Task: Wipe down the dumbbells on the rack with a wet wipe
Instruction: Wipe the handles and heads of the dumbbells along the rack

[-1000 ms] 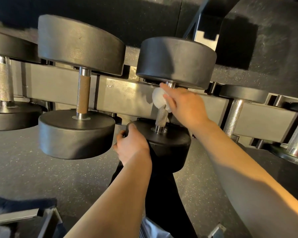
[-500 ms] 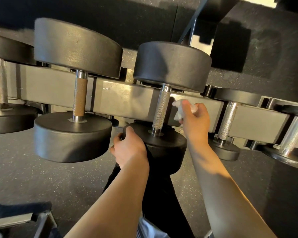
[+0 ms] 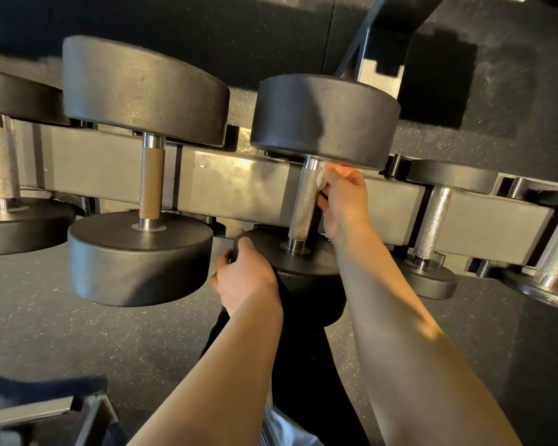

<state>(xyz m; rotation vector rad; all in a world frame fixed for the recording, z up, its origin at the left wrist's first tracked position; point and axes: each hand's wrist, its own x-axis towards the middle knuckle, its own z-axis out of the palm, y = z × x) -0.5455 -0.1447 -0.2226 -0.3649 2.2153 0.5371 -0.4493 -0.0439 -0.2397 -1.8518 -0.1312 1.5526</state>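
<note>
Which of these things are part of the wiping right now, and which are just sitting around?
In the job:
- wipe, pinched in the right hand against the handle
- middle dumbbell, steadied at its near end by the left hand

Just sitting there:
- brown-handled dumbbell
- small dumbbell on the right
- rack
- floor

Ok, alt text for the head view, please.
A person's right hand presses a white wet wipe against the top of a dumbbell's knurled steel handle, while the left hand grips that dumbbell's near black head. Neighbouring dumbbells sit on the grey rack.
</note>
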